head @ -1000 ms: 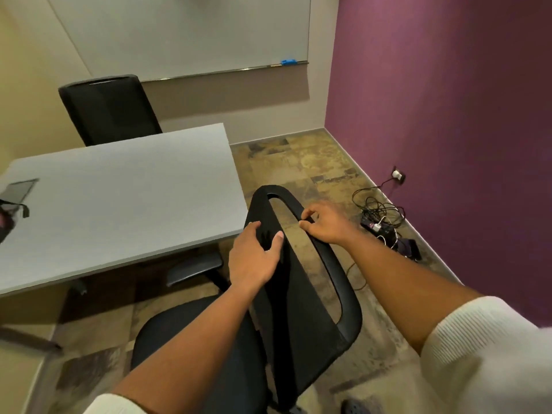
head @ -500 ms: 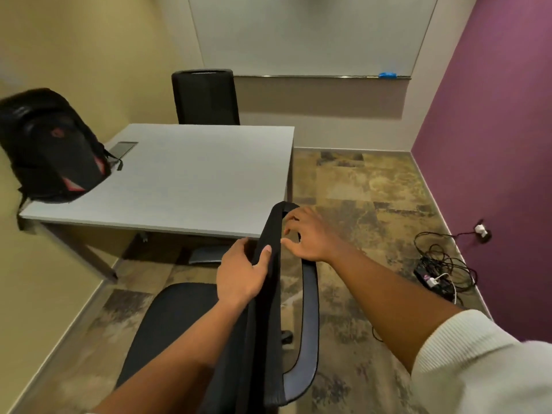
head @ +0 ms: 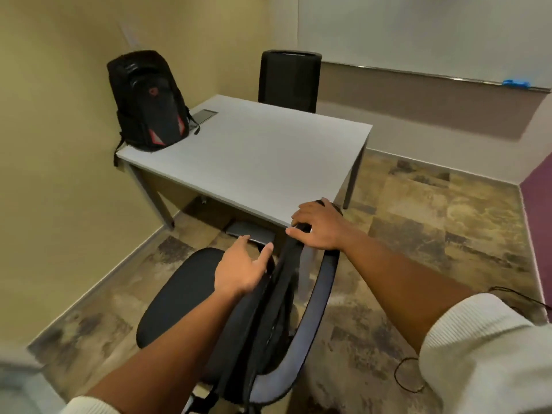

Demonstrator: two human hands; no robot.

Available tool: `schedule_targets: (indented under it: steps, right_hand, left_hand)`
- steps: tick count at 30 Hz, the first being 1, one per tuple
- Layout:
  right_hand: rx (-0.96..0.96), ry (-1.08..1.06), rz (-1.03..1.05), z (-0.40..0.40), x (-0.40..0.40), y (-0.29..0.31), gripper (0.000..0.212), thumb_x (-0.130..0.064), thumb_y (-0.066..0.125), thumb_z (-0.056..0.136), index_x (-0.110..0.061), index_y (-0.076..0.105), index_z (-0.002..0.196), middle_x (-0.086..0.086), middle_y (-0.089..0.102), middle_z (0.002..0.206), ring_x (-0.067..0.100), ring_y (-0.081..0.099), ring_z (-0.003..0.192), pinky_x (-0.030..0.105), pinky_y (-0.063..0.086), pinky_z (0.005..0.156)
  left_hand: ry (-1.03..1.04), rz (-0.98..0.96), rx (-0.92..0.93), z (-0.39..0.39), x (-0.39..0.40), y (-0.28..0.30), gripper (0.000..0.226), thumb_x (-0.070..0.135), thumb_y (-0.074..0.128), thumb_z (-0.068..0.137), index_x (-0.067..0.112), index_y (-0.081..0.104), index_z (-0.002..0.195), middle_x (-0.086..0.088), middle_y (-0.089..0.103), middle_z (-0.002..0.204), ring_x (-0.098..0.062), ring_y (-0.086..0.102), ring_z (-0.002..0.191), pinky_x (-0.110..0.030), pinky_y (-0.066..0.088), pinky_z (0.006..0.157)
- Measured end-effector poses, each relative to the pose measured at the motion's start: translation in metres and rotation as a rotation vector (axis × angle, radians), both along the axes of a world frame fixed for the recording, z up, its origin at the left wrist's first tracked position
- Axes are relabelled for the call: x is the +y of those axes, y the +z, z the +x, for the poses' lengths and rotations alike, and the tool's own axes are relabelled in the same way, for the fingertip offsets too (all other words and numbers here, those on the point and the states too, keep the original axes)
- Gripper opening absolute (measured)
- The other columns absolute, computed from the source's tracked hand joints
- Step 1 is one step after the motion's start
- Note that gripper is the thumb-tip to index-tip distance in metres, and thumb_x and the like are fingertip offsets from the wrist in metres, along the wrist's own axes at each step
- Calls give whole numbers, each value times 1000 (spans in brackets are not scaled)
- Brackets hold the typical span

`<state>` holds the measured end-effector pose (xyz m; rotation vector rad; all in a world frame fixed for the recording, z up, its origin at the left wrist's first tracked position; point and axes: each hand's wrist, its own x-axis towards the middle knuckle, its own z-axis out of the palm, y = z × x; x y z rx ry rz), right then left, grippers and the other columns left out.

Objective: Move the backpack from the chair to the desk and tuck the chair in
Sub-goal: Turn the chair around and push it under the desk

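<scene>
A black backpack (head: 148,100) with red accents stands upright on the far left corner of the grey desk (head: 254,156), against the yellow wall. The black office chair (head: 185,291) is in front of me, its seat facing the desk's near edge and still outside it. My right hand (head: 318,227) grips the top rim of the chair's backrest (head: 268,324). My left hand (head: 243,268) rests on the left side of the backrest, thumb hooked over its edge.
A second black chair (head: 288,80) stands behind the desk under a whiteboard (head: 418,34). A dark flat plate (head: 204,115) lies in the desk beside the backpack. Cables (head: 409,375) trail on the floor at the right, near the purple wall (head: 540,210).
The view has swung left and the chair has turned with it, so its seat now points toward the desk. Both hands stay on the backrest. The backpack has come fully into view.
</scene>
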<state>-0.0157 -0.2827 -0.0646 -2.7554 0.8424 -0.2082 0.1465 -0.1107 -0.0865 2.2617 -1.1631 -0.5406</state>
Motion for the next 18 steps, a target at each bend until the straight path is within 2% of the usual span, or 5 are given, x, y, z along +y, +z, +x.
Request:
schedule_targets:
  steps: [3, 5, 9, 12, 18]
  right_hand:
    - [47, 149, 100, -1, -8, -3, 61, -73, 29, 89, -30, 72, 84, -10, 71, 94, 12, 61, 98, 53, 8, 117]
    - [58, 252, 114, -4, -10, -5, 63, -72, 28, 91, -30, 73, 82, -8, 72, 87, 10, 62, 86, 46, 9, 117]
    - [63, 375, 76, -17, -11, -8, 64, -72, 25, 92, -29, 72, 85, -7, 72, 87, 13, 62, 85, 43, 19, 113]
    - [89, 426, 5, -25, -5, -4, 69, -73, 21, 90, -25, 70, 86, -5, 69, 85, 16, 59, 86, 44, 28, 104]
    - [154, 430, -72, -34, 17, -4, 74, -74, 21, 92, -20, 69, 106, 3, 64, 106, 26, 53, 110, 50, 27, 107]
  left_hand:
    - [125, 21, -9, -19, 12, 0, 86, 76, 45, 91, 20, 39, 156, -3, 44, 160, -24, 44, 145, -40, 40, 111]
    - [188, 50, 10, -36, 24, 0, 86, 75, 45, 92, 20, 36, 158, -2, 40, 163, -23, 40, 148, -39, 37, 114]
    - [331, 80, 31, -70, 45, 2, 87, 77, 42, 92, 21, 37, 158, -2, 42, 162, -23, 44, 145, -38, 37, 112]
    - [441, 60, 20, -93, 59, 10, 84, 77, 39, 93, 21, 40, 156, -2, 46, 160, -24, 48, 142, -39, 40, 108]
    - [502, 188, -30, -125, 87, 16, 89, 82, 28, 92, 24, 37, 158, -1, 49, 157, -24, 51, 139, -38, 43, 102]
